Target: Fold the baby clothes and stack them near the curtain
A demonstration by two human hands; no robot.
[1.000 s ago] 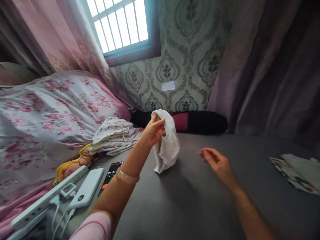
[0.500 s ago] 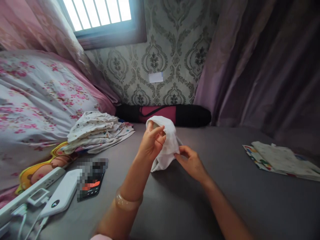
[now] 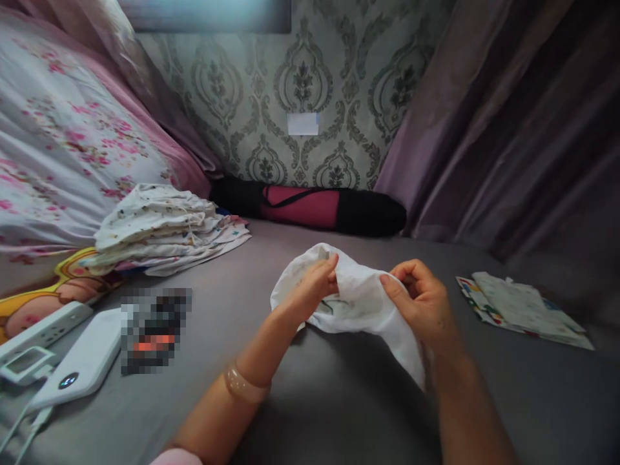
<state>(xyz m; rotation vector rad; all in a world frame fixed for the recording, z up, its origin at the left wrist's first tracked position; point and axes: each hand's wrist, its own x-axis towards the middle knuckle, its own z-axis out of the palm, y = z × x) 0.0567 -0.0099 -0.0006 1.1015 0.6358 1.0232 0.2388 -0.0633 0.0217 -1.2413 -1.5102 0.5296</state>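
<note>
Running crosswise: thin white cloth [image 3: 364, 294], your right hand [image 3: 427, 305] pinching its edge; your left hand [image 3: 310, 285] opposite, grip unclear.

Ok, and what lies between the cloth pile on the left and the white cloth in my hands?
In the head view, only bare grey sheet lies between the cloth pile and the white cloth.

Along the foot of the damask wallpaper [image 3: 303, 77], a long black-and-magenta bag [image 3: 300, 205]; above it, a small white card [image 3: 303, 123] on the wall. At the right, a draped mauve curtain [image 3: 436, 129]. At the left, pink-flowered fabric [image 3: 87, 135], a yellow-edged cartoon cushion [image 3: 72, 290], a white power strip [image 3: 48, 326], and a power bank [image 3: 87, 352] with a lit display, just beside a pixelated phone [image 3: 155, 332].
</note>
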